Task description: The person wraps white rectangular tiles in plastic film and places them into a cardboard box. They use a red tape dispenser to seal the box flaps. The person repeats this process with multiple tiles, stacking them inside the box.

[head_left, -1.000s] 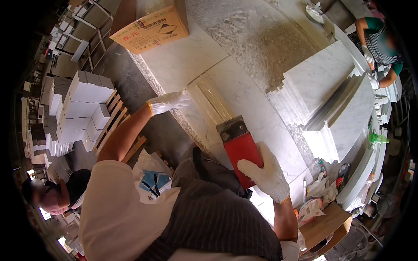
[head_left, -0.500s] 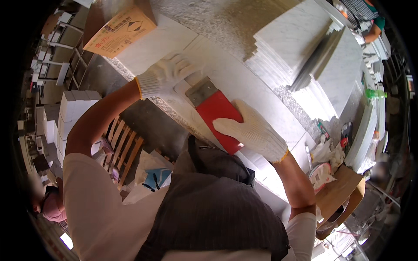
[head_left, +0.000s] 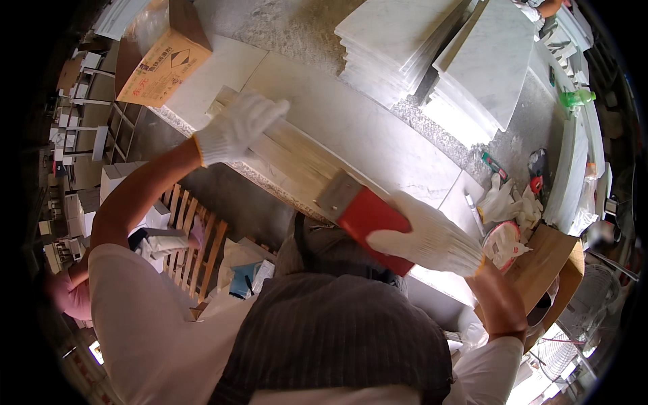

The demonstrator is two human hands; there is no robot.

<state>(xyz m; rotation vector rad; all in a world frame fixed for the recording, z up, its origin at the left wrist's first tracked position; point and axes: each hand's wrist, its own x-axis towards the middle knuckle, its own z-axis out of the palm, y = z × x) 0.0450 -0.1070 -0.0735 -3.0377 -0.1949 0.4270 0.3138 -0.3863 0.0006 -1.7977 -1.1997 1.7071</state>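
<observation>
My right hand (head_left: 432, 236), in a white knitted glove, is wrapped round the red handle of a wide scraper (head_left: 372, 226). The scraper's flat metal blade points to the far left and meets the near end of a narrow, streaked beige strip (head_left: 300, 155) on the pale slab (head_left: 364, 128). At the strip's far left part is my gloved left hand (head_left: 243, 128), lying over it with fingers stretched out. Nothing shows in that hand; its palm side is hidden.
A cardboard box (head_left: 169, 67) stands at the slab's far left end. Stacked marble tiles (head_left: 398, 34) lie beyond it. To the right are a green bottle (head_left: 577, 98), a round tub (head_left: 503, 239), loose gloves (head_left: 516, 202) and an open carton (head_left: 543, 263). A wooden pallet (head_left: 196, 250) lies at left.
The scraper in my right hand has moved right and toward me, away from my left hand. More of the beige strip shows between them. The view has shifted too.
</observation>
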